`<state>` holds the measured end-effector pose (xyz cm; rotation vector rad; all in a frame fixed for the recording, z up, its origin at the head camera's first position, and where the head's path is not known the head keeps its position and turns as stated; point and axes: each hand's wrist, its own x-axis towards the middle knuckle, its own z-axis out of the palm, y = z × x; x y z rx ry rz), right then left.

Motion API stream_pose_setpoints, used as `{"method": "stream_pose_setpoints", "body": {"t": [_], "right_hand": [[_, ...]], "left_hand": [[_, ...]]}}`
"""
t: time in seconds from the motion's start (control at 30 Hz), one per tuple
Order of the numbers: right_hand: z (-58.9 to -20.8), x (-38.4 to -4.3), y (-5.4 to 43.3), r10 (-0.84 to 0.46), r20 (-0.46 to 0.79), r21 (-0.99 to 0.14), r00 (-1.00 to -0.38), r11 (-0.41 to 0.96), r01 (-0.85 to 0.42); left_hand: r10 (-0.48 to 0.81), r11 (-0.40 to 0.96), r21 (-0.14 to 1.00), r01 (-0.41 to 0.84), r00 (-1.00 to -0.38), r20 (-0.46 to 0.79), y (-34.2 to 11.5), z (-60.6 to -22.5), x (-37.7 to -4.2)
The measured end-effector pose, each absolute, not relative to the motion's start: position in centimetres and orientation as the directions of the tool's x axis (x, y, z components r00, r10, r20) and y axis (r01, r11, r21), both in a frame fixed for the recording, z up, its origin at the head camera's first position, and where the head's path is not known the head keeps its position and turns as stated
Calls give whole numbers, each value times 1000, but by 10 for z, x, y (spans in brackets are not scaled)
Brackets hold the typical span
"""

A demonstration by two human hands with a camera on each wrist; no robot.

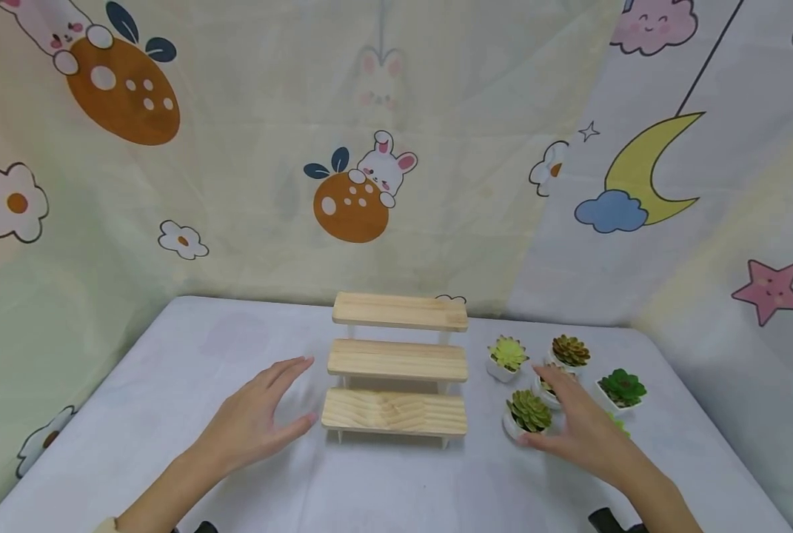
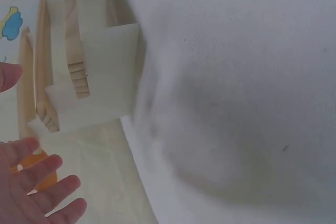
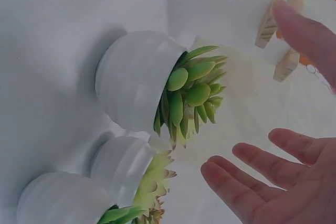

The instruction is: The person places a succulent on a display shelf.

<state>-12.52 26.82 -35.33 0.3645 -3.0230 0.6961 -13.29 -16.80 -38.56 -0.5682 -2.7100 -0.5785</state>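
A three-tier wooden stand (image 1: 396, 360) with white supports stands mid-table. Just left of it is my left hand (image 1: 252, 422), fingers spread and holding nothing; the left wrist view has the fingers (image 2: 50, 174) apart from the stand's end. My right hand (image 1: 592, 433) hovers at a group of small potted succulents, thumb and fingers spread. Nearest it is a green succulent (image 1: 529, 411) in a round white pot (image 3: 134, 80); the right wrist view has a gap between hand and plant. Another succulent (image 1: 548, 394) is partly behind my fingers, and a bright green one (image 1: 617, 424) is mostly hidden.
A yellow-green succulent (image 1: 506, 352) stands by the stand's right side. Farther back is a brownish succulent (image 1: 571, 350), with a dark green one (image 1: 623, 387) to the right. A white cloth (image 1: 369, 481) covers the table, and printed curtains (image 1: 256, 170) hang around it.
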Motion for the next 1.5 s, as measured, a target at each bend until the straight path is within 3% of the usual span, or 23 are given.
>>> {"method": "stream_pose_setpoints", "body": {"t": [0.4, 0.9, 1.5], "right_hand": [[-371, -124, 265, -93, -63, -514, -994, 857, -48], [-388, -126, 264, 15, -193, -582, -981, 803, 126], [-413, -130, 270, 89, -204, -641, -975, 740, 202]], "left_hand": [[204, 788, 530, 314, -945, 257, -162, -406, -127], [225, 520, 807, 279, -957, 185, -148, -427, -136], [279, 312, 932, 182, -956, 93, -142, -435, -143]]}}
